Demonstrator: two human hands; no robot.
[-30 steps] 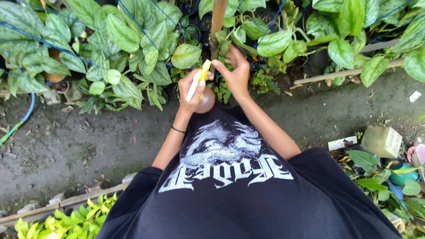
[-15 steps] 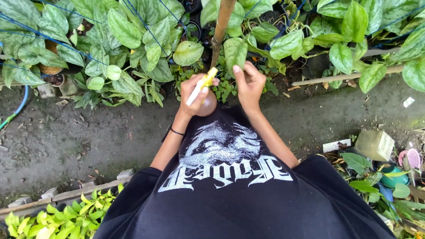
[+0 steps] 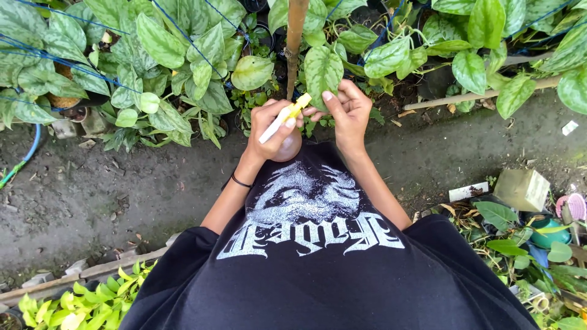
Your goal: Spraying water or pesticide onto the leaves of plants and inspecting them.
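Far left: blue hose runs over the dirt ground, w/ blue strings stretched across the silver-mottled leafy plants along the far edge. Near left corner: a patch of bright yellow-green plants behind a low concrete edging.

Center-left: left hand is clenched around a spray bottle. White trigger/handle part sticks out of the fist diagonally toward near-left, yellow nozzle tip pokes out far-right of the knuckles, pinkish rounded bottle body shows just below the fist, against the person's black printed shirt. Black band sits on the left wrist. So the bottle lies mostly inside the grip, only the ends & belly showing.

Center: thin brown upright stem rises just beyond the nozzle; can't tell if nozzle touches it.

Center-right: right hand is loosely curled, fingers bent around the edge of a mottled leaf, thumb & fingertips touching it. The leaf hangs just right of the stem, directly past the yellow nozzle, so nozzle tip & leaf are just beside each other, between the two hands. Grip on the leaf looks light, a pinch/hold rather than a fist.

Right: a bamboo pole lies slanted on the ground under more leaves. Near right: a greenish-tan block, a small white tag, a teal pot & a pink round thing among scattered leaves.
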